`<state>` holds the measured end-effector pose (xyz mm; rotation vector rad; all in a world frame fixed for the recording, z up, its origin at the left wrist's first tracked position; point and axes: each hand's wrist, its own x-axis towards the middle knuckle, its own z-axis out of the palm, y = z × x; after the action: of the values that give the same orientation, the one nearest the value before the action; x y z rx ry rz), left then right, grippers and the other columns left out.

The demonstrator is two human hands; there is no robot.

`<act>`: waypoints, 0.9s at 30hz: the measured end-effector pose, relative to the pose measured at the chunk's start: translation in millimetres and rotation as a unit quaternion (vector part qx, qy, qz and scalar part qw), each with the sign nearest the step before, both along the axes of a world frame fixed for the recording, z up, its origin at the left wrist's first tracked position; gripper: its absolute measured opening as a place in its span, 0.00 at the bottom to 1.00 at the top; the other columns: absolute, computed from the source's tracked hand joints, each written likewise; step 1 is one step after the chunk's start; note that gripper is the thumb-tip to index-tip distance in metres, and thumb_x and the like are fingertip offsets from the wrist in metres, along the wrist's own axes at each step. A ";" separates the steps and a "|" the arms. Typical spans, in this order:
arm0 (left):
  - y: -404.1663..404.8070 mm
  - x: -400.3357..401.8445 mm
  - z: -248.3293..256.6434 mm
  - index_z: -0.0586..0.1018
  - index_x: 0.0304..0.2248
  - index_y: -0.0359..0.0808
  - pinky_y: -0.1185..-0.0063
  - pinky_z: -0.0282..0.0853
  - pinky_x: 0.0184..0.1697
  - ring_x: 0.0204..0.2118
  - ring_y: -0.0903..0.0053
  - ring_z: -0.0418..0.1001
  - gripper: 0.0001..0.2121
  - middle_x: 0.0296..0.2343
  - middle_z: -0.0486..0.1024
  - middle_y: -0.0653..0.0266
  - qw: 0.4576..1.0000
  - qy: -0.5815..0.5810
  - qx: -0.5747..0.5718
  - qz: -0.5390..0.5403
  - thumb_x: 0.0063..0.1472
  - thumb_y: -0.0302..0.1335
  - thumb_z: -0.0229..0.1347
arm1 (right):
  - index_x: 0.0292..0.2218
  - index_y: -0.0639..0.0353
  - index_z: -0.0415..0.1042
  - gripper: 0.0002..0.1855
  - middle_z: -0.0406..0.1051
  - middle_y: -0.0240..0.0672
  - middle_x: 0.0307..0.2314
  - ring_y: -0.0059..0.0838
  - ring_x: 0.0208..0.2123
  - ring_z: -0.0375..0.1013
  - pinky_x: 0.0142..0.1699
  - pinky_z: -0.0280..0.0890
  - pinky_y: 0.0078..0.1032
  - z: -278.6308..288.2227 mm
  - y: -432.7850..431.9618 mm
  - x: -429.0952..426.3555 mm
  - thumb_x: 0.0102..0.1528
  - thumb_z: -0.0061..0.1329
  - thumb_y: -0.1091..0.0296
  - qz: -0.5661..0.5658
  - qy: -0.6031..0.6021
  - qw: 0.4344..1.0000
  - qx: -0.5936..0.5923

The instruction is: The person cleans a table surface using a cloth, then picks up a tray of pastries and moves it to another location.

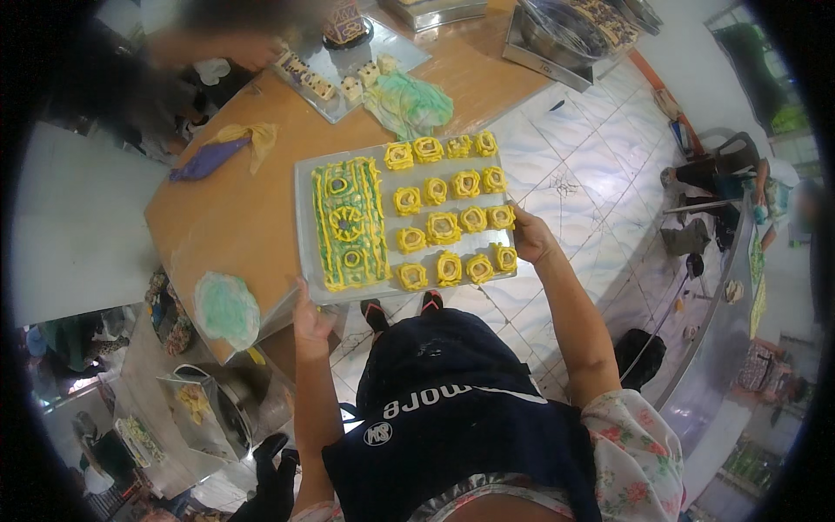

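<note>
A shallow metal tray [404, 295] is held up between my two hands. My left hand [310, 316] grips its near left corner; my right hand [531, 235] grips its right edge, fingers partly hidden beneath. On the tray's left side lies a rectangular cake [350, 225] with green and yellow icing and three round motifs. Several small cake pieces [443, 228] with yellow piped icing stand in rows to the right of it. The tray is partly over the wooden-topped table and partly over the tiled floor.
On the table [261, 215] lie a purple piping bag [209, 160], a green-stained cloth [414, 104] and a green-stained round sheet [226, 310]. Another tray [414, 52] holds cake pieces; a co-worker's hand [251, 52] is beside it. Metal pans [545, 62] stand at the far right edge.
</note>
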<state>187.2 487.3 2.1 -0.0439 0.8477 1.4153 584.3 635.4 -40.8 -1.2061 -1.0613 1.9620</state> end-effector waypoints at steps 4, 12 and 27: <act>-5.4 0.2 0.2 0.62 0.45 0.35 0.70 0.58 0.46 0.44 0.70 0.63 0.22 0.41 0.65 0.62 0.999 0.005 0.038 -0.004 0.56 0.43 0.40 | 0.46 0.62 0.57 0.21 0.61 0.38 0.42 0.32 0.42 0.63 0.48 0.58 0.32 9.3 -8.1 -4.3 0.55 0.31 0.58 -0.010 -0.008 1.000 0.019; -18.3 7.2 20.7 0.63 0.44 0.34 0.69 0.58 0.45 0.44 0.70 0.63 0.22 0.41 0.65 0.62 0.998 0.055 0.006 0.014 0.57 0.42 0.41 | 0.44 0.64 0.58 0.21 0.62 0.40 0.41 0.33 0.42 0.63 0.48 0.58 0.31 37.6 -23.7 -10.1 0.55 0.33 0.58 0.012 -0.022 0.999 0.034; -81.1 -18.9 2.1 0.65 0.43 0.32 0.73 0.59 0.45 0.42 0.71 0.64 0.20 0.38 0.67 0.59 0.990 0.094 -0.018 0.102 0.56 0.37 0.44 | 0.42 0.63 0.60 0.20 0.64 0.39 0.39 0.31 0.40 0.65 0.46 0.60 0.30 78.6 -38.5 -60.7 0.54 0.33 0.58 -0.074 0.148 0.970 -0.180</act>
<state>168.2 406.1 4.2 -0.0262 1.0474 1.6134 523.5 596.9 37.7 -1.0870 -0.4631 2.1884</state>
